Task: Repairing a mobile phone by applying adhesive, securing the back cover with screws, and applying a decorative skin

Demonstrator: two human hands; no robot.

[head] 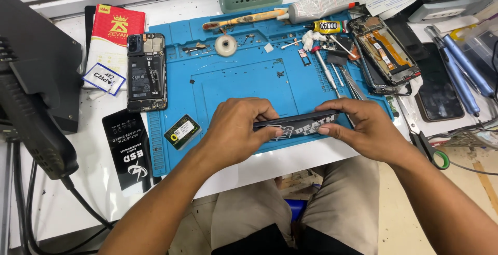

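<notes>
phone case (295, 125) pinched at both ends by left hand (236, 130) and right hand (363, 128), fingers clamped | held just over blue mat (233, 84) | probably light, bendy, best gripped by edges

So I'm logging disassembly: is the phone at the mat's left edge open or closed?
Open: the phone lies back-up with its cover off, battery and boards exposed.
</notes>
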